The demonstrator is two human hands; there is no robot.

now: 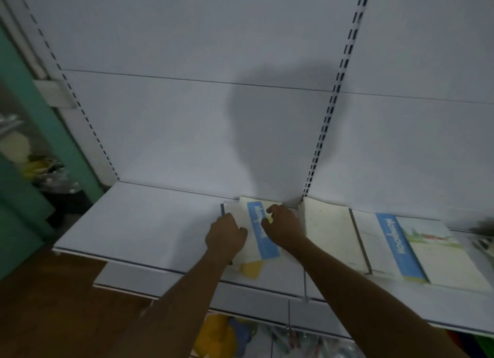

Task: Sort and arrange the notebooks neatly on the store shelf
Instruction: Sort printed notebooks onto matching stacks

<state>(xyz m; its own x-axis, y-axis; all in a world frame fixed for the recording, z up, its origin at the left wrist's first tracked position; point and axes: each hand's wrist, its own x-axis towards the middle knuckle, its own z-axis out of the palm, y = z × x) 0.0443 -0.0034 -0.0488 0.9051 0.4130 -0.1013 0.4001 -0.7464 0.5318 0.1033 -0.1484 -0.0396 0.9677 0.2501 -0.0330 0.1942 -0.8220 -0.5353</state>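
Left hand: fingers curled over the left edge of the notebook stack, knuckles up, gripping it from that side. Right hand: fingers bent and spread on top of the stack's upper right part, pressing down on the cover; we cannot tell whether the thumb hooks under the right edge. The stack lies directly beneath and between both hands, so neither hand needs to reach; we judge the left nearer the loose edge. Its long axis runs from the front lip of the shelf toward the back panel, blue title band along that axis. A yellow corner pokes out at the front end of the stack, so the pile is not yet square; we judge the coming move to be a push front-to-back along the long axis to align it. Count: one stack in hand, number of books in it not readable; to the right, past a wire divider, one cream notebook and one blue-banded notebook, both lying flat with the same axis. Two dividers visible. Left half of the shelf carries nothing we can see.
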